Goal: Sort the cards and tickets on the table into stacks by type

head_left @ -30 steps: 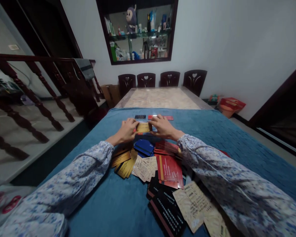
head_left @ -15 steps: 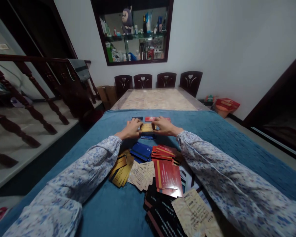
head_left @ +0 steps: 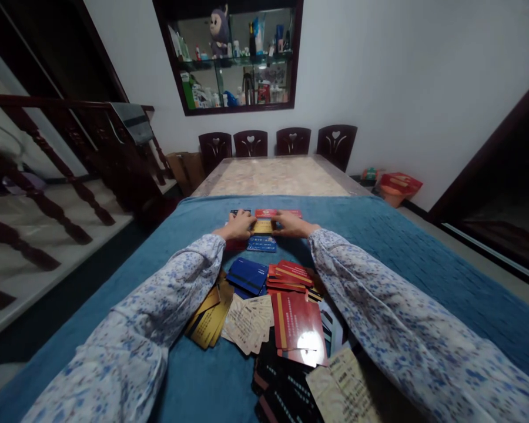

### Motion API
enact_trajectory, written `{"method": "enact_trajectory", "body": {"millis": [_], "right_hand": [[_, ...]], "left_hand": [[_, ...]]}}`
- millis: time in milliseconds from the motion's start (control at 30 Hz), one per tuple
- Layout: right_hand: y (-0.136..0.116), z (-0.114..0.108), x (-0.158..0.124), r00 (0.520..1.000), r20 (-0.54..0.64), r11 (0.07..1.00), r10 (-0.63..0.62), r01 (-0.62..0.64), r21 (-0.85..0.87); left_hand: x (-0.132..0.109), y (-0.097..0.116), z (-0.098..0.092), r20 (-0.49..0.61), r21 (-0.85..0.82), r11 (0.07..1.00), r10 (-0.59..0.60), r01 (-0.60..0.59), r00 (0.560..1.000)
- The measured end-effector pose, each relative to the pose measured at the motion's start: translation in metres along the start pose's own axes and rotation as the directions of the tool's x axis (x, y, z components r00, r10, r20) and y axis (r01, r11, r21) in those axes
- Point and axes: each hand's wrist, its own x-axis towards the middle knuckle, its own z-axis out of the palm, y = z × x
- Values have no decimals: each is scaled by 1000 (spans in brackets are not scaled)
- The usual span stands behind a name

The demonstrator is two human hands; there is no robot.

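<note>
A gold card point(head_left: 263, 227) lies between my two hands on the blue cloth. My left hand point(head_left: 240, 225) pinches its left edge, and my right hand point(head_left: 290, 224) has its fingers on the right edge. Just below it is a blue card point(head_left: 261, 244), with a dark red card point(head_left: 237, 245) partly hidden under my left wrist. Behind my hands lie red cards point(head_left: 267, 213) and a dark card point(head_left: 240, 211). Closer to me are piles of blue cards point(head_left: 247, 275), red cards point(head_left: 297, 323), gold cards point(head_left: 210, 317), beige cards point(head_left: 249, 320) and black cards point(head_left: 286, 388).
The blue cloth point(head_left: 370, 252) covers the near part of the table; its bare marble-like top point(head_left: 286, 176) shows beyond. Several dark chairs point(head_left: 293, 141) stand at the far end. A wooden railing point(head_left: 57, 176) runs along the left, and a red bag point(head_left: 399, 185) sits on the right floor.
The gold card has come down onto the cloth with both hands still at its edges. The blue card below it shows more fully, and a dark red card shows by my left wrist.
</note>
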Motion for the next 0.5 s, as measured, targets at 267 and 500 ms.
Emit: {"method": "enact_trajectory", "body": {"millis": [267,500], "right_hand": [[3,1,4,998,42,998,39,-37,-44],[2,1,6,997,67,998,30,-25,-65]], "left_hand": [[13,0,1,31,46,999,-1,-1,1000],[19,-3,3,45,11,1000,-7,6,999]]}}
